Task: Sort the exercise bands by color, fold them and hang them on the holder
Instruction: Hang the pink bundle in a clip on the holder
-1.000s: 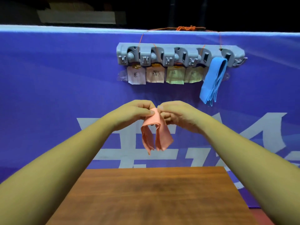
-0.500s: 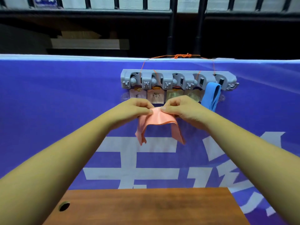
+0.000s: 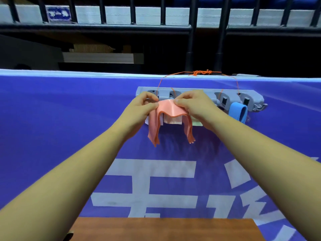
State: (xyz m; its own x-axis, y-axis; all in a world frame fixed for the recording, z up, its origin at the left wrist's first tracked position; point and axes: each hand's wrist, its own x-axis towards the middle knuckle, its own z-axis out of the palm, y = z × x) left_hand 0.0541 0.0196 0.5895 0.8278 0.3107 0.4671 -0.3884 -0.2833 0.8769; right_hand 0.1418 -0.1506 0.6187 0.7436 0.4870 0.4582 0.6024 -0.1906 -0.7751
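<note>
I hold a folded pink exercise band (image 3: 169, 111) up against the grey wall holder (image 3: 251, 96). My left hand (image 3: 142, 106) pinches its left end and my right hand (image 3: 192, 103) pinches its right end. The band's top edge touches the holder near its second slot from the left, and both folded ends hang down. A folded blue band (image 3: 238, 113) hangs from the holder's rightmost slot. My hands hide the holder's middle slots.
The holder is tied with orange string (image 3: 202, 73) to a black railing (image 3: 189, 47) above a blue banner (image 3: 52, 119). Paper labels (image 3: 172, 120) hang under the slots. A brown wooden table (image 3: 165, 228) lies below at the bottom edge.
Both hands have lifted the pink band up and forward from mid-air to the holder, and spread it wider. The view has tilted upward.
</note>
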